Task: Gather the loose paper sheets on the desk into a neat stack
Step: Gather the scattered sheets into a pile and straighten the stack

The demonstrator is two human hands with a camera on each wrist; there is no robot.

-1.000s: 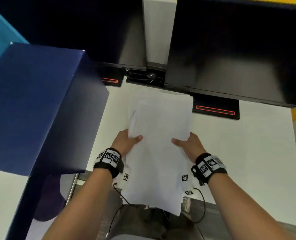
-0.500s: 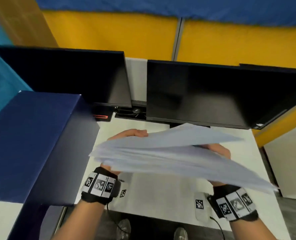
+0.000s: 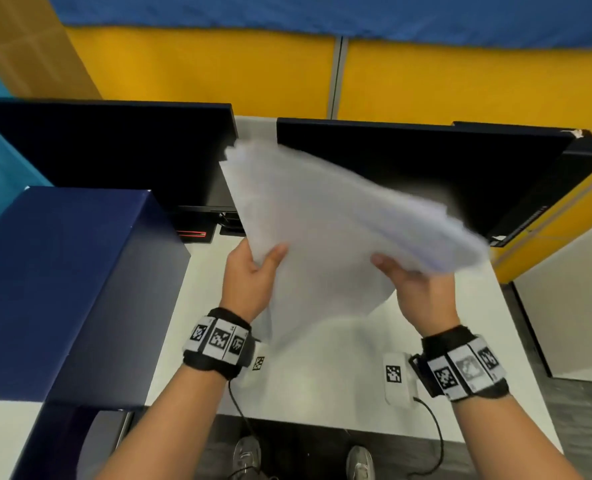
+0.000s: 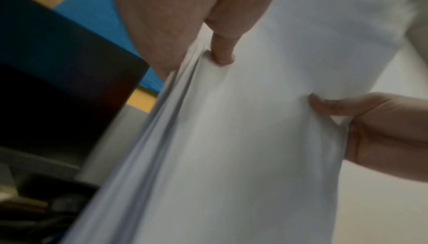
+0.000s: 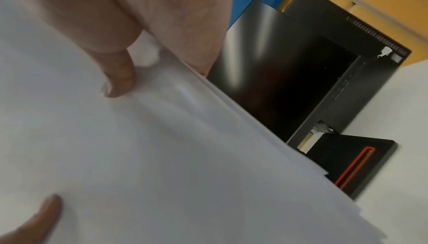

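Observation:
A bundle of white paper sheets (image 3: 336, 230) is lifted off the white desk (image 3: 322, 386) and tilted up toward the monitors, its edges fanned and blurred. My left hand (image 3: 253, 271) grips its left edge, thumb on the near face. My right hand (image 3: 415, 285) grips the right lower edge in the same way. In the left wrist view my left thumb presses the sheets (image 4: 243, 138), and the right hand (image 4: 382, 129) pinches them at the far side. The right wrist view shows my right thumb on the paper (image 5: 162, 156).
Two dark monitors (image 3: 408, 178) stand at the back of the desk, their black bases (image 3: 197, 226) marked with red. A large dark blue box (image 3: 62, 289) fills the left side. Yellow and blue partition panels (image 3: 460, 81) rise behind. Shoes show below the desk's front edge.
The sheets lay flat on the desk under both hands a second ago. Both hands have lifted the bundle and swung it from nearly level to a steeper tilt toward the monitors.

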